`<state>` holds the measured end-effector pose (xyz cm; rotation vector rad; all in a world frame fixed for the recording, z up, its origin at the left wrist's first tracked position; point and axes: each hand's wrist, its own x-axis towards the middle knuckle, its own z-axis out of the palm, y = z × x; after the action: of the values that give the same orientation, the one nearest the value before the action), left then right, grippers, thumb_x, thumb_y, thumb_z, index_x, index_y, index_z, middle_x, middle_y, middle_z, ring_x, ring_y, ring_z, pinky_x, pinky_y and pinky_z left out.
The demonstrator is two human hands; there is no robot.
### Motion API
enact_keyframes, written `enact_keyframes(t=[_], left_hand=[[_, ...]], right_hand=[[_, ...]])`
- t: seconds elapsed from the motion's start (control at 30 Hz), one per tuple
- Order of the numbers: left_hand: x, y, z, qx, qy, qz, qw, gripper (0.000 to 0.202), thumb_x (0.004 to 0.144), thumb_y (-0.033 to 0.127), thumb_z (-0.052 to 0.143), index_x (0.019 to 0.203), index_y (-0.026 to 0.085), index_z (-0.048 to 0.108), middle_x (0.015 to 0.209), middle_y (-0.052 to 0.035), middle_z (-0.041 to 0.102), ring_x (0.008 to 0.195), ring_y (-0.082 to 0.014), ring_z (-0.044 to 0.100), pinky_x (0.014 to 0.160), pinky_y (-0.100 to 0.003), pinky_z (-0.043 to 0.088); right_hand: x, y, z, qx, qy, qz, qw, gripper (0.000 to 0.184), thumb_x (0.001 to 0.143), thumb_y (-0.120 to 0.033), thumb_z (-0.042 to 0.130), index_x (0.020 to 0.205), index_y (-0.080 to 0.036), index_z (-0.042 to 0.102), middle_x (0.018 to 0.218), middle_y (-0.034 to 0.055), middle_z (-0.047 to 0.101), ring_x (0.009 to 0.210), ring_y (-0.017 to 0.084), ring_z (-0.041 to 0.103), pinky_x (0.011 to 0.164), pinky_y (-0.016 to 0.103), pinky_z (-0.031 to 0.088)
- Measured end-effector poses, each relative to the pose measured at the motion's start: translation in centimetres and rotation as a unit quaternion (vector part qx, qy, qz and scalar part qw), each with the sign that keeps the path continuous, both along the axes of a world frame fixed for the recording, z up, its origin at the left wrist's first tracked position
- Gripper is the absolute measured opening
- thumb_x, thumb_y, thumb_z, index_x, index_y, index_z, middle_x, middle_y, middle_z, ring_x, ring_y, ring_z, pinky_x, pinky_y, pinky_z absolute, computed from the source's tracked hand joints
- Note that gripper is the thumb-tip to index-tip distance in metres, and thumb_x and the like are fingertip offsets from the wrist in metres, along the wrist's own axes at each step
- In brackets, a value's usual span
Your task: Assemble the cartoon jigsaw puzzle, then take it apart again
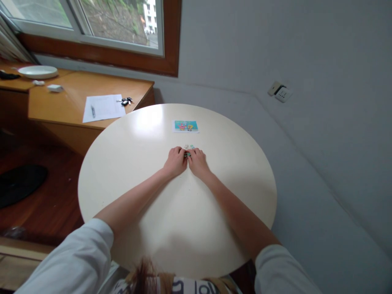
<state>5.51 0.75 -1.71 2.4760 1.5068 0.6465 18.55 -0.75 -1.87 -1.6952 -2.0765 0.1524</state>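
My left hand (176, 160) and my right hand (197, 160) meet near the middle of the round table. Their fingers are curled inward around a small cluster of green pieces (187, 154) that look like jigsaw puzzle pieces. The fingers hide part of the cluster. Just beyond the fingertips lie a few more small light and green pieces (192, 146). Farther back, a rectangular picture card (185, 126) rests flat, with pink and yellow cartoon figures on a turquoise ground.
The white round table (122, 183) stands beside the wall. To the left, a wooden desk (101, 79) carries a sheet of paper (104, 107) with a pen (93, 111), keys (125, 101), a small white box (55, 88) and a round white object (38, 72).
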Motion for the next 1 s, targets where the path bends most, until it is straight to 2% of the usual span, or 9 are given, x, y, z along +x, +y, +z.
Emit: enact_keyframes(t=[0.2,0.37,0.43,0.53,0.63,0.7,0.8,0.9,1.0], left_hand=[[0.9,1.8,1.1,-0.044,-0.14,0.051,0.988,0.027,0.074,0.006,0.044,0.094,0.015,0.059,0.093,-0.0113,0.058,0.09,-0.0231,0.056,0.082,-0.037,0.047],[-0.4,2.5,3.1,-0.07,-0.187,0.018,0.98,0.029,0.073,0.008,0.043,0.094,0.016,0.06,0.093,-0.0074,0.062,0.09,-0.0204,0.058,0.085,-0.036,0.048],[-1.9,2.2,3.7,-0.098,-0.173,-0.016,0.98,0.029,0.074,0.012,0.044,0.096,0.015,0.061,0.097,-0.0086,0.062,0.092,-0.0204,0.059,0.086,-0.036,0.049],[-4.6,1.0,3.9,-0.115,-0.102,-0.08,0.985,0.038,0.078,0.026,0.048,0.114,0.016,0.057,0.118,-0.0127,0.056,0.109,-0.0241,0.056,0.094,-0.04,0.046],[-6.7,-0.6,3.2,-0.112,0.008,-0.086,0.99,0.07,0.079,0.045,0.052,0.139,0.012,0.034,0.142,-0.0212,0.038,0.135,-0.0326,0.033,0.11,-0.052,0.025],[-7.0,-1.6,2.5,-0.122,0.08,-0.067,0.987,0.086,0.079,0.055,0.051,0.146,0.01,0.019,0.15,-0.0242,0.025,0.141,-0.0357,0.017,0.111,-0.058,0.014],[-5.7,-2.4,1.7,-0.122,0.143,-0.028,0.982,0.081,0.087,0.055,0.04,0.147,0.007,0.016,0.153,-0.0234,0.017,0.143,-0.0342,0.011,0.113,-0.055,0.005],[-3.6,-2.4,1.2,-0.091,0.154,0.001,0.984,0.064,0.094,0.043,0.03,0.145,0.006,0.024,0.152,-0.0213,0.022,0.142,-0.032,0.016,0.114,-0.052,0.006],[-1.8,-1.9,0.8,-0.065,0.127,0.007,0.99,0.054,0.094,0.029,0.03,0.141,0.003,0.031,0.15,-0.0219,0.029,0.14,-0.032,0.024,0.114,-0.052,0.012]], right_hand=[[-0.4,2.4,1.1,0.008,0.134,0.012,0.991,0.034,0.08,-0.008,0.043,0.109,-0.014,0.061,0.107,0.0116,0.061,0.102,0.02,0.055,0.094,0.033,0.042],[1.1,2.8,3.2,-0.013,0.223,0.039,0.974,0.03,0.082,-0.015,0.047,0.105,-0.016,0.065,0.105,0.009,0.064,0.096,0.017,0.06,0.088,0.032,0.049],[2.6,2.1,3.8,-0.051,0.215,0.078,0.972,0.03,0.083,-0.02,0.048,0.108,-0.019,0.065,0.109,0.008,0.064,0.096,0.017,0.062,0.089,0.033,0.049],[5.1,0.0,3.8,-0.056,0.129,0.105,0.985,0.04,0.084,-0.034,0.053,0.121,-0.019,0.059,0.129,0.0121,0.056,0.123,0.022,0.049,0.107,0.04,0.036],[6.2,-2.3,2.7,-0.114,0.045,0.067,0.99,0.079,0.08,-0.05,0.057,0.145,-0.015,0.029,0.153,0.0174,0.024,0.143,0.03,0.018,0.114,0.047,0.021],[5.8,-3.5,1.8,-0.157,0.003,0.049,0.986,0.09,0.079,-0.056,0.056,0.149,-0.017,0.016,0.156,0.0166,0.015,0.144,0.032,0.01,0.114,0.051,0.015],[3.9,-3.9,0.7,-0.148,-0.039,0.038,0.987,0.08,0.086,-0.054,0.047,0.149,-0.015,0.017,0.155,0.015,0.018,0.144,0.032,0.009,0.115,0.051,0.01],[1.9,-3.2,0.1,-0.112,-0.031,0.053,0.992,0.065,0.091,-0.043,0.04,0.147,-0.014,0.023,0.153,0.0135,0.026,0.143,0.028,0.018,0.115,0.049,0.013],[0.7,-2.0,-0.3,-0.063,0.025,0.071,0.995,0.055,0.091,-0.032,0.041,0.143,-0.016,0.032,0.147,0.0138,0.039,0.139,0.024,0.03,0.114,0.046,0.021]])
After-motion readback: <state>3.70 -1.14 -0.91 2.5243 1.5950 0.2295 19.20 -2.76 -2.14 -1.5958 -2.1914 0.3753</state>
